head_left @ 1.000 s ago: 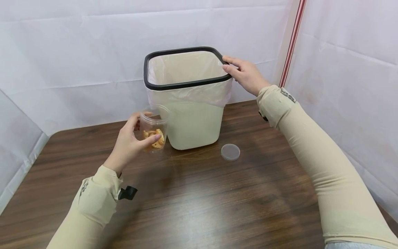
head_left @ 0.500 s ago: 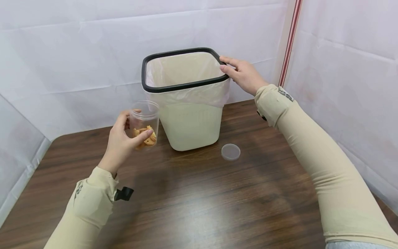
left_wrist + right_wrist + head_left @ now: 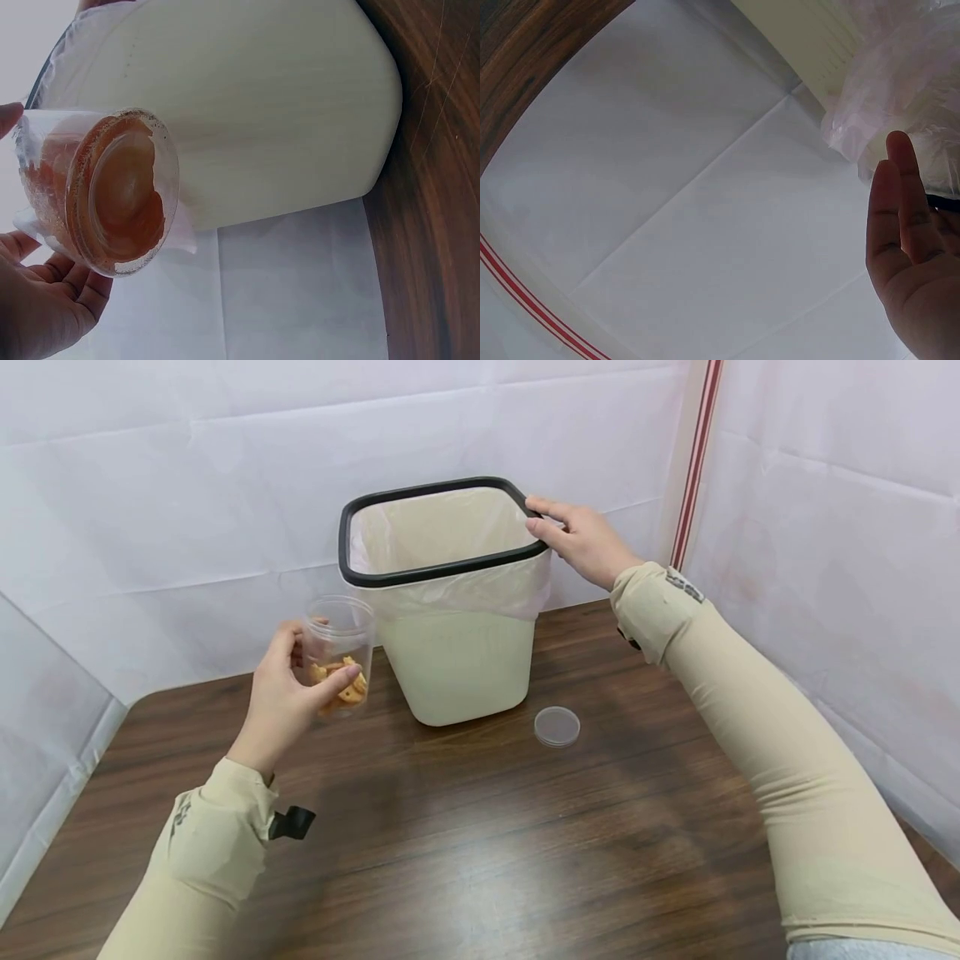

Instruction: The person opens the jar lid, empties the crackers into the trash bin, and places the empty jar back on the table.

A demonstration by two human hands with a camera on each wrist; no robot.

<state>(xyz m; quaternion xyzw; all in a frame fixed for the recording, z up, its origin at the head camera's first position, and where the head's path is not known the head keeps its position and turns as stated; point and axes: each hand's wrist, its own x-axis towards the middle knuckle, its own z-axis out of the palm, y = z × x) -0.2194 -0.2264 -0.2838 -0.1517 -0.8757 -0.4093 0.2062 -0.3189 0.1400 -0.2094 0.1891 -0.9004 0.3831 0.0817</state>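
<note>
My left hand (image 3: 285, 689) grips a clear plastic jar (image 3: 337, 643), thumb in front and fingers behind. Its top has no lid, and several orange-brown snack pieces (image 3: 351, 689) lie at the bottom. In the left wrist view the jar's round base (image 3: 124, 191) faces the camera. The jar is raised in front of a pale green trash can (image 3: 457, 668), left of it. At the right, my right hand (image 3: 588, 543) holds the can's black rim (image 3: 442, 573), thumb and index finger over the top. Other fingers (image 3: 911, 195) extend down outside, beside the bag liner (image 3: 900, 82).
A round clear lid (image 3: 557, 727) lies on the dark wooden table (image 3: 480, 827), right of the can's base. White sheeting (image 3: 187, 502) walls in the back and sides. A red-striped strip (image 3: 697, 460) runs down the right corner.
My left hand has drawn the jar leftward and slightly up, away from the trash can. The view has shifted slightly. My right hand stays on the rim, and the lid has not moved.
</note>
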